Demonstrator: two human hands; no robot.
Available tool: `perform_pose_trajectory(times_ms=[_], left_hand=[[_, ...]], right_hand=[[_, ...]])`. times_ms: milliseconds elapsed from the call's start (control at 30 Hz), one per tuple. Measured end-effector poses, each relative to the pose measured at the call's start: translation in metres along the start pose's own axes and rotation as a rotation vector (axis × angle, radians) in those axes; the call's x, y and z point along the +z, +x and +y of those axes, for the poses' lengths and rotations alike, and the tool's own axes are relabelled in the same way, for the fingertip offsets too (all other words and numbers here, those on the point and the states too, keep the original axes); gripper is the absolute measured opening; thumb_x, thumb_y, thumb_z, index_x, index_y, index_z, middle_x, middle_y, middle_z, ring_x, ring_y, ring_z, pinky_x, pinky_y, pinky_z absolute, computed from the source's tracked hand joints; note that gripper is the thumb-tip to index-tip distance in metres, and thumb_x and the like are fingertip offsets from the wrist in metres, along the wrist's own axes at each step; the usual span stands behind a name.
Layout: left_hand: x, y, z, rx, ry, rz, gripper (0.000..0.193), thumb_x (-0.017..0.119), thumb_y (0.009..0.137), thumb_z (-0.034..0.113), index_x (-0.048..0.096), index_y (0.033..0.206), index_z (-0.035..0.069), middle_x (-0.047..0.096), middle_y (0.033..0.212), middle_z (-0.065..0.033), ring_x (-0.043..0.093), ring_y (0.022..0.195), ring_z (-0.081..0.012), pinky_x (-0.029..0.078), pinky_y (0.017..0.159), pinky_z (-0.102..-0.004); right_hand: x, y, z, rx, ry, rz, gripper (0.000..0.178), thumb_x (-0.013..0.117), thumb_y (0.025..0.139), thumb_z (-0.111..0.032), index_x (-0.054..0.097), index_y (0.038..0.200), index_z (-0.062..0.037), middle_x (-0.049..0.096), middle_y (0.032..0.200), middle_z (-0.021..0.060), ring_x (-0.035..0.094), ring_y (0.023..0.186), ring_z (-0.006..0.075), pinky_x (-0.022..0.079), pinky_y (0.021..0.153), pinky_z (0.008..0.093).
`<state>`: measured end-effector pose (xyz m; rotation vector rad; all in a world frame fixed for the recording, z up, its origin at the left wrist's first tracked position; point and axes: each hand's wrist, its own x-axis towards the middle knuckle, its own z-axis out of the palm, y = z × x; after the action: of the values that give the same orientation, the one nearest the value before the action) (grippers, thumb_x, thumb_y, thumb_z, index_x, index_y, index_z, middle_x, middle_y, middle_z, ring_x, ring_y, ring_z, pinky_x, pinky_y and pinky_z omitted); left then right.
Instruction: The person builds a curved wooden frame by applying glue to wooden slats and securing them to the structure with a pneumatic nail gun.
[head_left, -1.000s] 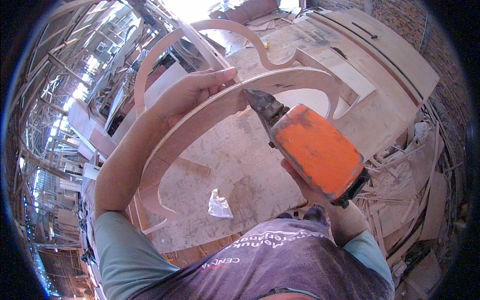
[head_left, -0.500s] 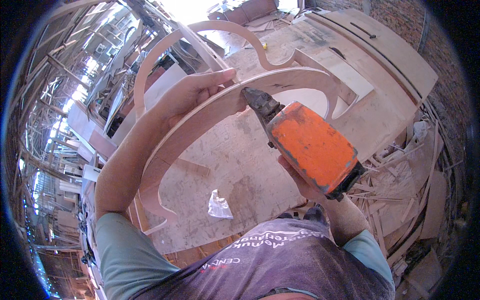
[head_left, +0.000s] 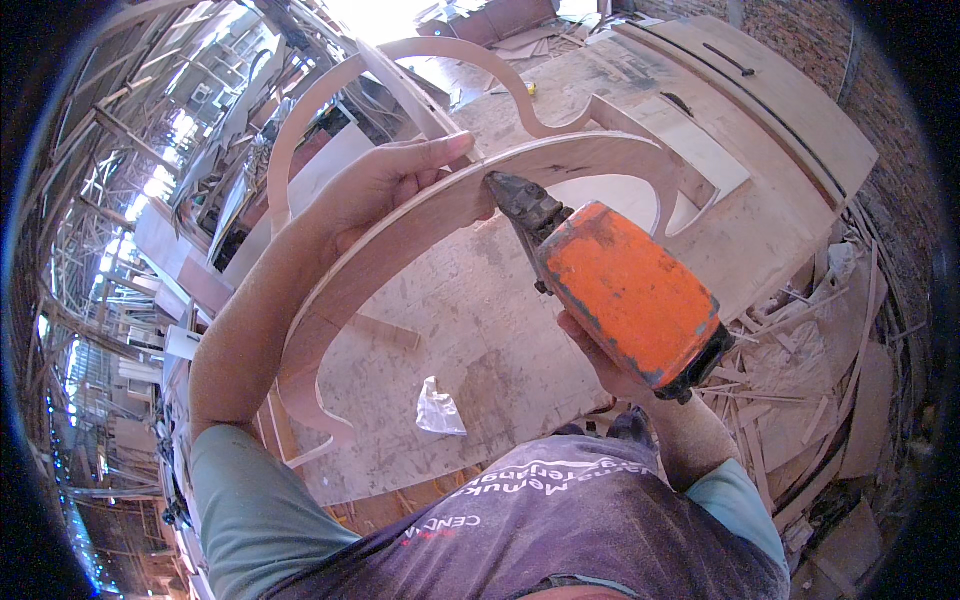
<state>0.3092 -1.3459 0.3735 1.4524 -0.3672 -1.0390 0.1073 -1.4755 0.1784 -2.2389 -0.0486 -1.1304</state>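
My right hand (head_left: pixel 604 362) is wrapped round the handle of an orange nail gun (head_left: pixel 635 300), whose body hides most of the fingers. The gun's dark nose (head_left: pixel 520 205) meets the inner face of a curved plywood panel (head_left: pixel 430 215) that stands on edge. On the panel's far side my left hand (head_left: pixel 405 175) is closed, thumb along a thin wooden strip (head_left: pixel 405 90) that joins the panel near the nose. Behind it rises a second wavy plywood piece (head_left: pixel 440 50), and the strip runs toward it.
Both pieces stand on a wooden worktable (head_left: pixel 500 330). A crumpled white scrap (head_left: pixel 438 408) and a small wood offcut (head_left: pixel 385 332) lie there. Long boards (head_left: pixel 745 90) rest at the far right. Wood scraps (head_left: pixel 800 350) are piled right of the table; lumber fills the left side.
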Motion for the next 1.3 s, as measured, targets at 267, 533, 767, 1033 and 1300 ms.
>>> perform_pose_trajectory(times_ms=[267, 533, 767, 1033, 1300], left_hand=[[-0.008, 0.000, 0.004, -0.044, -0.012, -0.035, 0.035, 0.070, 0.094, 0.019, 0.058, 0.114, -0.008, 0.071, 0.098, -0.0208, 0.074, 0.084, -0.0239, 0.063, 0.081, -0.0323], [-0.009, 0.003, 0.003, -0.010, 0.042, 0.002, 0.035, 0.070, 0.094, 0.021, 0.060, 0.110, -0.009, 0.071, 0.096, -0.0197, 0.074, 0.082, -0.0217, 0.063, 0.079, -0.0303], [-0.015, 0.008, -0.001, 0.041, 0.079, -0.002, 0.038, 0.069, 0.095, 0.025, 0.061, 0.111, -0.009, 0.072, 0.096, -0.0202, 0.074, 0.083, -0.0208, 0.062, 0.080, -0.0291], [-0.007, 0.005, 0.003, -0.023, 0.162, -0.018, 0.041, 0.068, 0.096, 0.031, 0.063, 0.111, -0.007, 0.072, 0.096, -0.0187, 0.072, 0.086, -0.0207, 0.057, 0.084, -0.0293], [-0.012, 0.003, 0.006, -0.070, 0.112, -0.036, 0.035, 0.070, 0.095, 0.029, 0.065, 0.110, -0.002, 0.071, 0.097, -0.0155, 0.073, 0.084, -0.0183, 0.060, 0.081, -0.0254]], right_hand=[[-0.003, 0.009, -0.009, -0.001, -0.040, -0.007, 0.035, 0.077, 0.087, -0.015, 0.069, 0.121, -0.0089, 0.072, 0.119, 0.0077, 0.067, 0.111, 0.0273, 0.052, 0.093, 0.0397], [0.008, 0.002, -0.007, 0.059, -0.033, 0.002, 0.033, 0.076, 0.089, -0.015, 0.069, 0.120, -0.0075, 0.072, 0.117, 0.0087, 0.067, 0.109, 0.0272, 0.052, 0.091, 0.0394], [0.005, 0.010, -0.017, 0.043, -0.052, 0.015, 0.034, 0.076, 0.089, -0.015, 0.068, 0.121, -0.0067, 0.071, 0.117, 0.0093, 0.067, 0.110, 0.0284, 0.051, 0.092, 0.0394], [-0.012, 0.029, -0.022, -0.084, -0.103, 0.037, 0.035, 0.078, 0.087, -0.012, 0.069, 0.120, -0.0064, 0.071, 0.118, 0.0102, 0.067, 0.111, 0.0291, 0.052, 0.093, 0.0399], [-0.020, 0.026, -0.016, -0.091, -0.166, -0.025, 0.037, 0.080, 0.084, -0.011, 0.069, 0.119, -0.0063, 0.070, 0.120, 0.0107, 0.067, 0.111, 0.0297, 0.053, 0.093, 0.0408]])
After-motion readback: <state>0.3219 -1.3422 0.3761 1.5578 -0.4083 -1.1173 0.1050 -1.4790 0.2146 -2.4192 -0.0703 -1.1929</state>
